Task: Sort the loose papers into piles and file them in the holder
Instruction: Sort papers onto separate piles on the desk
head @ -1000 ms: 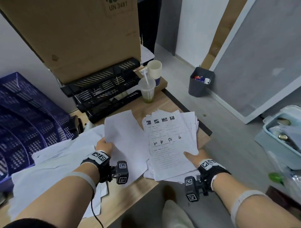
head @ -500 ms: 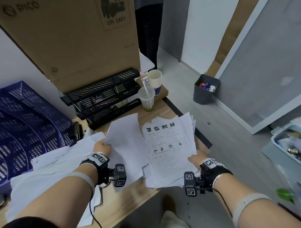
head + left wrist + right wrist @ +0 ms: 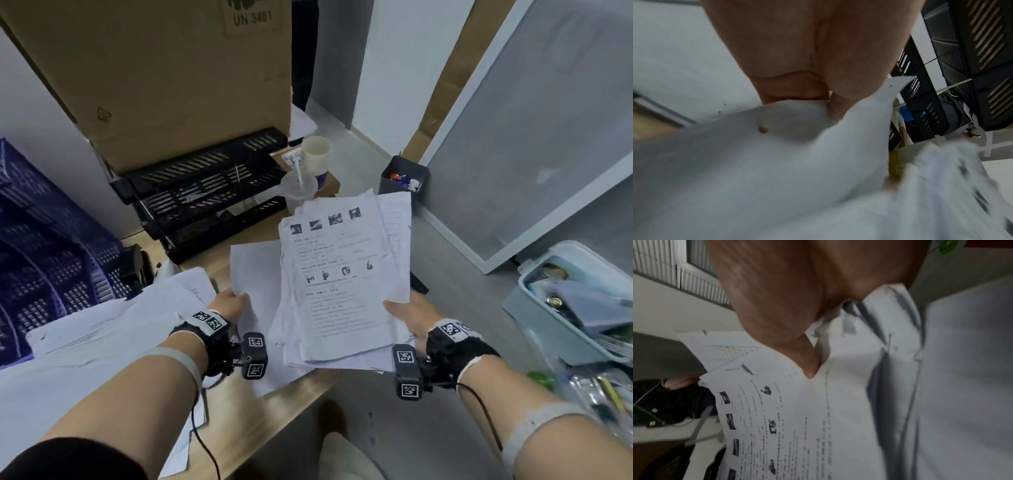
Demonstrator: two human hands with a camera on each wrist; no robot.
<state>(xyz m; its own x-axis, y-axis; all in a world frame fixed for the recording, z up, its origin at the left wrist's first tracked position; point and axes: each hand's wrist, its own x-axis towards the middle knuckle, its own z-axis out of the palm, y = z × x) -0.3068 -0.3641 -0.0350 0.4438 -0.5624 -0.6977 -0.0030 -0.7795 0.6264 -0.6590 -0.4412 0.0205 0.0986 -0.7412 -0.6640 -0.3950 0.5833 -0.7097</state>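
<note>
I'm mid-sort: my right hand (image 3: 409, 317) grips the printed stack (image 3: 337, 274) lifted over the desk edge, my left hand (image 3: 227, 303) pinches a blank sheet (image 3: 255, 274) beside it; next, I judge, squaring them for the black holder (image 3: 205, 192)

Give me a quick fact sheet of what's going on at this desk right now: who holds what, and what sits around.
Right hand: grips a printed stack of papers, thumb on top, lifted off the desk
Left hand: pinches a blank sheet by its edge
Holder: black tiered tray at the back of the desk, under a cardboard box
Other papers: loose sheets spread on the desk at left
Nearby: plastic cup with straw, paper cup, blue crate
Floor: grey bin
</note>
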